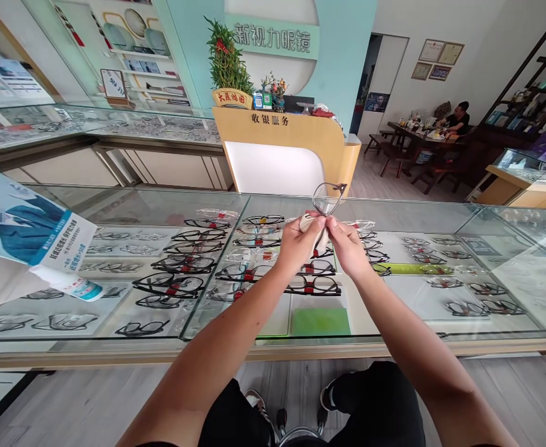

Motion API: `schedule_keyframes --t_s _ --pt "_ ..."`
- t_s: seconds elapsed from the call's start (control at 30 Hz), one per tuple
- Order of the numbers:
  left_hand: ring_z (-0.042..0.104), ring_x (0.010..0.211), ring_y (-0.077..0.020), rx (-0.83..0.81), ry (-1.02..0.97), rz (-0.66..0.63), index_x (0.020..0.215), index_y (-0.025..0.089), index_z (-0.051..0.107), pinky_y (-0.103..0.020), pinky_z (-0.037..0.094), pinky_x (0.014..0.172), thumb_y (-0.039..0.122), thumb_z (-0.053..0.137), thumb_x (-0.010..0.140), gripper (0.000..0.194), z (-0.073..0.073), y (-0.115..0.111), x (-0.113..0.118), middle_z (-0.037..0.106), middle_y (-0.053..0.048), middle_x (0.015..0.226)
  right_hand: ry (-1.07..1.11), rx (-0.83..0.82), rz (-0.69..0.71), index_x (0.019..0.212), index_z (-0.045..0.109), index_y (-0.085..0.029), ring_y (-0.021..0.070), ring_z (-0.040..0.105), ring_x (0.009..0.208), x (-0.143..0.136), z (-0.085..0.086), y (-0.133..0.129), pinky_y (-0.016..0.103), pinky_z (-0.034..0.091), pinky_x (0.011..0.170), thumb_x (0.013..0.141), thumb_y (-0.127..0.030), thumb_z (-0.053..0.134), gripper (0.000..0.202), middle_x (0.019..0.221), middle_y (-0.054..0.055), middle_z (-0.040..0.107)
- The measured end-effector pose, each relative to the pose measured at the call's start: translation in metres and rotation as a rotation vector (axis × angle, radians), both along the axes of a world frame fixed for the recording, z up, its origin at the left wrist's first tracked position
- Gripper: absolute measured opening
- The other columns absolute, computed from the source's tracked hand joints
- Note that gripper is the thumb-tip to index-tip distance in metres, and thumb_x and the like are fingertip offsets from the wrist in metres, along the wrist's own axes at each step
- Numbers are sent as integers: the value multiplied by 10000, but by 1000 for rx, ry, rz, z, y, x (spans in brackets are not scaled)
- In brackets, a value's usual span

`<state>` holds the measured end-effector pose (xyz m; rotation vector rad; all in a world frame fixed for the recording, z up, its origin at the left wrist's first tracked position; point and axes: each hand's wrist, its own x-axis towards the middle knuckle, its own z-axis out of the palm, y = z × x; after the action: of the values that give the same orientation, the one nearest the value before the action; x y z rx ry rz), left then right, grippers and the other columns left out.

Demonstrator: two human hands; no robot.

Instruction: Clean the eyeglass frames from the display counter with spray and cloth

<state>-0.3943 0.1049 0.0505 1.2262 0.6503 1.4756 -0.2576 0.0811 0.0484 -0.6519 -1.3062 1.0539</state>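
A pair of dark-rimmed glasses (327,198) is raised over the glass counter, with one round lens showing above my fingertips. My left hand (299,241) is closed on a pale cloth (306,222) at the lower edge of the glasses. Right beside it, my right hand (346,243) pinches the glasses from the other side. The two hands nearly touch, and part of the cloth hangs between them. Under the glass lie rows of spectacle frames (191,264), several with red tags.
A white bottle (70,284) and a blue leaflet (25,220) are at the left. Behind the glass counter (370,344) stands a wooden cashier desk (282,129) with a plant (228,62). A person (459,118) sits at a far table. A green pad (320,321) shows under the glass.
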Motion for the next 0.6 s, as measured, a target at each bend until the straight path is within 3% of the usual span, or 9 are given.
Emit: schedule_keyframes --t_s 0.17,0.27,0.4,0.6 --pt "491 593 -114 10 24 22 826 217 738 -278 435 583 912 931 760 724 -3 2 -1 593 46 648 -76 72 -26 766 805 -308 316 695 1181 3 8 -4 482 544 1212 997 -835 809 575 1027 36 801" --pt "548 624 -134 -5 44 9 876 222 766 -286 467 602 940 905 772 738 -3 6 -3 651 24 700 -32 41 -35 788 823 -309 300 705 1144 5 3 1 461 558 1185 968 -793 863 518 1016 23 790" --pt "650 696 -191 -34 126 -79 929 220 800 -321 524 650 978 837 815 767 -6 12 -7 721 -15 760 102 -77 -53 940 899 -327 323 736 1283 7 -3 8 475 549 1237 871 -748 945 429 1133 24 864" --pt "677 818 -197 -7 166 -230 995 163 836 -307 533 784 945 886 806 806 -15 20 -9 785 -44 868 192 -121 -14 973 928 -320 355 772 1353 10 4 9 503 601 1219 852 -666 966 368 1185 24 917"
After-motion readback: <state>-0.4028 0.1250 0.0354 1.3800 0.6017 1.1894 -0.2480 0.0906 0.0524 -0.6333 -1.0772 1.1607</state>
